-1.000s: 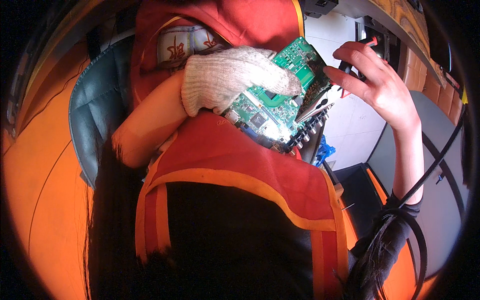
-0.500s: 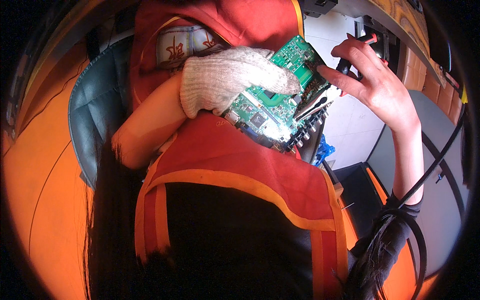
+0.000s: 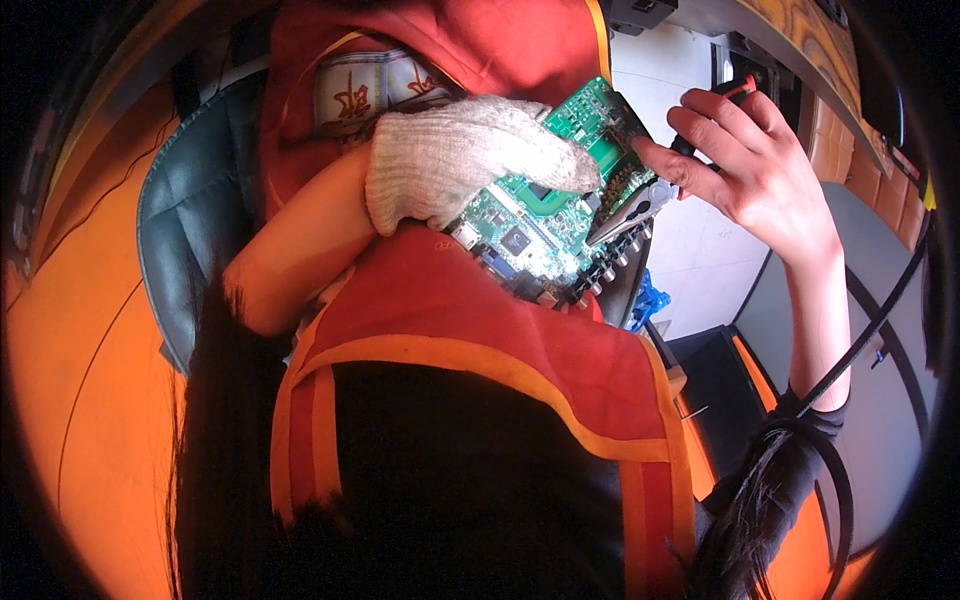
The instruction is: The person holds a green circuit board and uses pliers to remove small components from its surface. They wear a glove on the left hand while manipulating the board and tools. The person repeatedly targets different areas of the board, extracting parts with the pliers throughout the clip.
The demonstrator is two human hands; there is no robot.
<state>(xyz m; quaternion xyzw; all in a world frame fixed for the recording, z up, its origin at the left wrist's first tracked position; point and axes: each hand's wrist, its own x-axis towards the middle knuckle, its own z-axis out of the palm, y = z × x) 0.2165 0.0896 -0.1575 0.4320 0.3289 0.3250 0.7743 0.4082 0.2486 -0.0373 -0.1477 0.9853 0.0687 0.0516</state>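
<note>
My left hand, in a white knitted work glove, grips a green circuit board with the thumb lying across its face. The board is held tilted over my lap, with a row of round metal connectors along its lower right edge. My bare right hand is wrapped round the red and black handles of long-nose pliers. The plier jaws look closed, and their tip is at the board's face near the connector row. Whether the tip pinches a part there is too small to tell.
A red apron with orange trim covers my lap. To the left stands a dark green padded chair. A wooden table edge runs across the upper right. A black cable hangs beside my right arm, and a blue plastic bag lies beyond the board.
The plier jaws have come from spread to closed, and the fingers of my right hand have drawn in round the handles. The board and my left hand have hardly moved.
</note>
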